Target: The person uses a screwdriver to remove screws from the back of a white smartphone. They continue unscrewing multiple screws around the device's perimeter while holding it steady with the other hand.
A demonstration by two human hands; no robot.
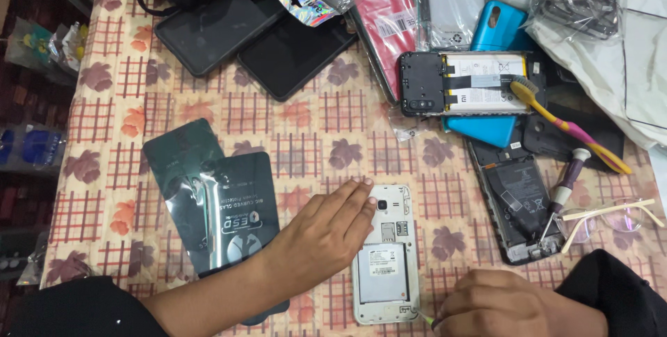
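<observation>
The left hand (332,229) lies flat, fingers spread, pressing on the left edge of the white phone (386,253) with its back cover off, apparently to keep it from sliding on the checked cloth surface (306,128) near its front edge. The right hand (511,303) is closed around a thin tool (422,317) whose tip meets the phone's lower right corner, likely for prying; most of the tool is hidden in the fist, and the hand is cut off by the frame. Dark screen-protector packets (215,198) lie just left
</observation>
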